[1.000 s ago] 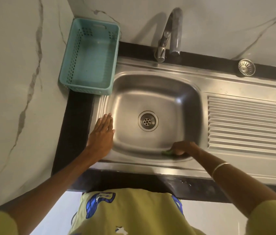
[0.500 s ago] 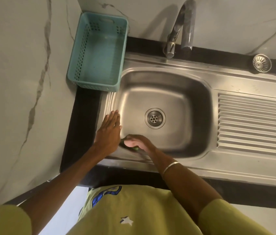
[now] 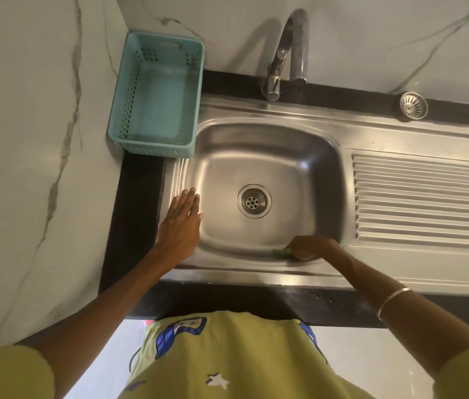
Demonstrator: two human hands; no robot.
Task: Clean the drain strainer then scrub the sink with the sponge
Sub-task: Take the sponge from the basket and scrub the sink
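Note:
A stainless steel sink [image 3: 256, 131] with a round drain [image 3: 253, 201] in the middle of its basin fills the view. My right hand [image 3: 312, 248] presses a green sponge [image 3: 281, 253] against the near right wall of the basin; most of the sponge is hidden under the fingers. My left hand [image 3: 180, 223] lies flat, fingers together, on the sink's left rim and holds nothing. A round metal drain strainer [image 3: 413, 105] sits on the black counter behind the drainboard, far right.
A teal plastic basket [image 3: 155, 96] stands at the back left corner beside the sink. A curved metal tap [image 3: 288, 50] rises behind the basin. The ribbed drainboard [image 3: 423, 203] lies to the right. Marble walls close in at the left and back.
My right hand slid the sponge along the basin's near wall, from the right to the left corner and back to the right. The left hand stayed on the rim.

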